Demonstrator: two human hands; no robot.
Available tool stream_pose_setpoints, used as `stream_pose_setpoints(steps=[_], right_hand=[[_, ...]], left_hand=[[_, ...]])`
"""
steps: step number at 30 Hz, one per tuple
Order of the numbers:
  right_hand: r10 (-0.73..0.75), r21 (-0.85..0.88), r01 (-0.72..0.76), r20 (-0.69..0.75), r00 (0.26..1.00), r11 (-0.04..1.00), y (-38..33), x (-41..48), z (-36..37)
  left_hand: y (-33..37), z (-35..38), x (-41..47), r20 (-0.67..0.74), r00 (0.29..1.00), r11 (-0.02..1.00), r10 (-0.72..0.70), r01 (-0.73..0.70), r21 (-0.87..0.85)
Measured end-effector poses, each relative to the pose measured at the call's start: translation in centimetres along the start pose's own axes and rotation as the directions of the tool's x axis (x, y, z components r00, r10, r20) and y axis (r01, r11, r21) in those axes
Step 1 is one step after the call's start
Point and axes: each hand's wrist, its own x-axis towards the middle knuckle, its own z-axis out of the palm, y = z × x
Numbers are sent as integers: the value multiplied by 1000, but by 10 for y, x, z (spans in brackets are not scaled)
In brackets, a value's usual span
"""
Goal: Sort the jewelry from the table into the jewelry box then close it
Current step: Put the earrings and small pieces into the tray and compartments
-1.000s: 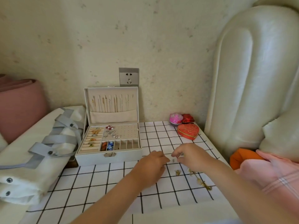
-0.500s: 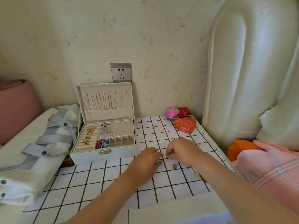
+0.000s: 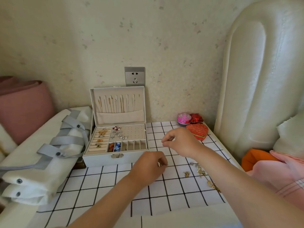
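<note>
The white jewelry box (image 3: pixel 102 159) stands open at the table's back left. Its upright lid holds gold chains, and its tray holds rings, earrings and small coloured pieces. My right hand (image 3: pixel 182 143) hovers just right of the box, thumb and forefinger pinched on a tiny piece that is too small to make out. My left hand (image 3: pixel 148 167) rests on the checked cloth in front of the box, fingers curled, with a small gold piece at its fingertips. Loose gold jewelry (image 3: pixel 199 170) lies on the cloth to the right, under my right forearm.
A red heart-shaped box (image 3: pixel 198 131), a pink glitter box (image 3: pixel 183 117) and a small red box (image 3: pixel 196 118) sit at the back right. A folded white bag with grey straps (image 3: pixel 49 150) lies left of the jewelry box. A padded headboard (image 3: pixel 256 79) rises on the right.
My right hand has lifted off the cloth and moved up and left toward the box with its pinch kept. My left hand stayed low on the cloth.
</note>
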Motion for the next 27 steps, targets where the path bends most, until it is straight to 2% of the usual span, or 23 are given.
stream_pose_setpoints(steps=[7,13,20,27], right_hand=[[-60,44,61,-40,997,997,-37,36,31],[-55,-33,55,-4,998,998,-60,62,61],[-43,-88,47,45,998,995,-68,89,81],[-43,-108,58,131,990,992,-71,108,99]], left_hand=[[-26,-68,-3,-145,986,972,-86,51,-228],[-67,-123,-6,-282,933,955,-224,152,-256],[-104,-152,-8,-291,902,928,-320,237,-288],[-119,-161,-5,-315,886,930,-340,266,-255]])
